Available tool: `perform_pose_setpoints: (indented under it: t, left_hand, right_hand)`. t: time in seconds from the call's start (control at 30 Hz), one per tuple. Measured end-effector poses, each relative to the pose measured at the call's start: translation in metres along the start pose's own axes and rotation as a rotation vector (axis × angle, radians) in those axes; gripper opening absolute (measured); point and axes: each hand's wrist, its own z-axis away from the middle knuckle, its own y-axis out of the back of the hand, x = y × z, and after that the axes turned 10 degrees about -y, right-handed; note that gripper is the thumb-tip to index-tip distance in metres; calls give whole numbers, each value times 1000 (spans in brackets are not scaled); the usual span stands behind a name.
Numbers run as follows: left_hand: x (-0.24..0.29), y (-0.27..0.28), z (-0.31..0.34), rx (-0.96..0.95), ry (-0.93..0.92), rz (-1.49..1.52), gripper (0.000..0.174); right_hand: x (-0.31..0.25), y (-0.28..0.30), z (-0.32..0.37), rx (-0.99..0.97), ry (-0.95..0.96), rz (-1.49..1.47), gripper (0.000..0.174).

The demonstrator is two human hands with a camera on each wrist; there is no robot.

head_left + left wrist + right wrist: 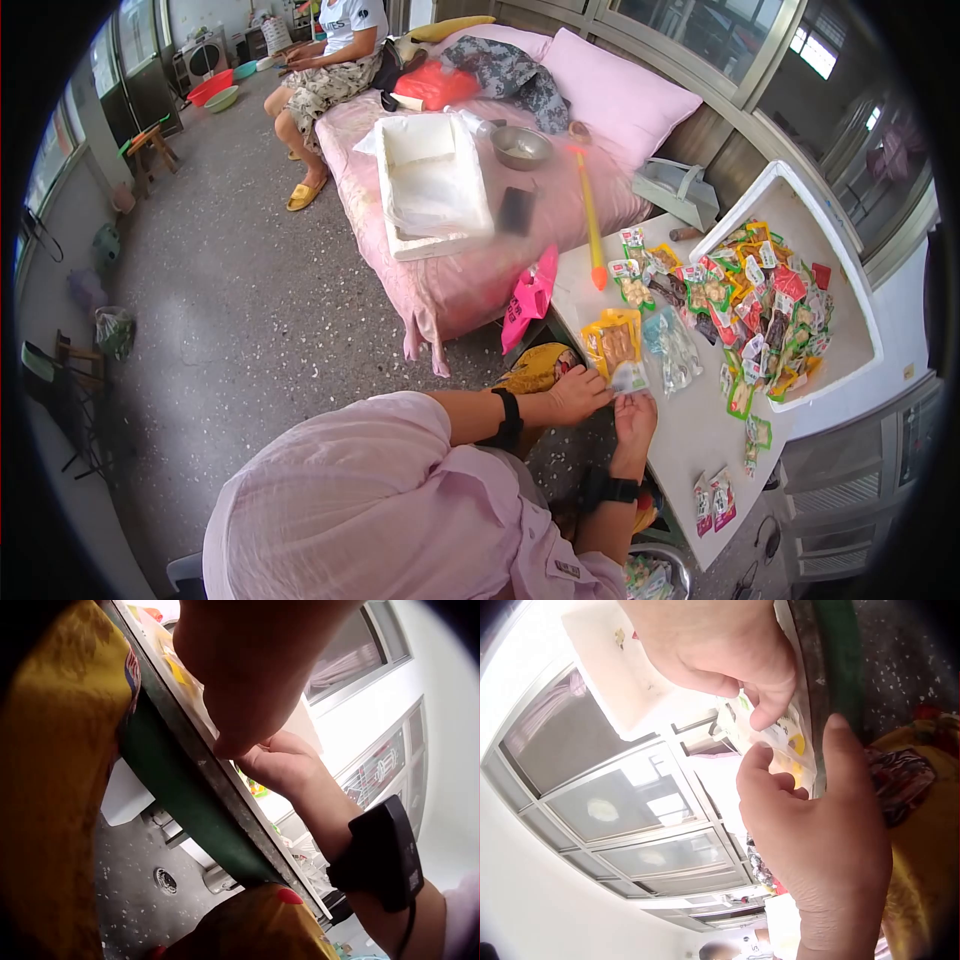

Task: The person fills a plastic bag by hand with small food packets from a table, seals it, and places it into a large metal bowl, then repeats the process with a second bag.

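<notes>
At the table's near edge, both hands work on a yellow-and-clear food packet [613, 345]. My left hand [580, 393] holds its left near corner; in the right wrist view that hand [817, 832] has curled fingers at the clear film, thumb raised beside it. Palm turned up, my right hand [635, 415] pinches the near edge. The right wrist view gives its thumb and fingers [772, 705] on the film's pale label. From the left wrist view, the left hand [247, 697] covers most of the packet, with the right hand [281, 761] behind. A clear plastic bag [673, 350] lies beside the packet.
A white foam box [870, 330] full of colourful packets stands on the table [680, 470]. Two purple packets [713, 500] lie near its front. An empty foam box [400, 250], a metal bowl [522, 148] and a seated person [335, 55] are on the pink bed.
</notes>
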Motion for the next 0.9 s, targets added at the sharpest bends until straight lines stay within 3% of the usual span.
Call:
perform_pose_setpoints:
  t: [0.27,0.53,0.63,0.73,0.8,0.9]
  left_hand:
    - [-7,6,-5,83,-93,-5,15]
    - [-28,39,-35,293,-96,125,16]
    - [-40,40,-47,346,-77,301,9]
    - [-59,41,-60,186,-16,362,4]
    - [-69,51,-73,106,104,519,8]
    - [-82,65,-93,33,251,736,8]
  right_hand:
    - [0,-4,3,51,15,6,19]
    - [-20,-43,26,249,140,423,25]
    - [-20,-46,27,261,324,632,20]
    - [-31,-40,21,216,570,825,15]
    - [-43,-26,7,227,916,1138,22]
    - [-58,-63,34,368,868,1209,30]
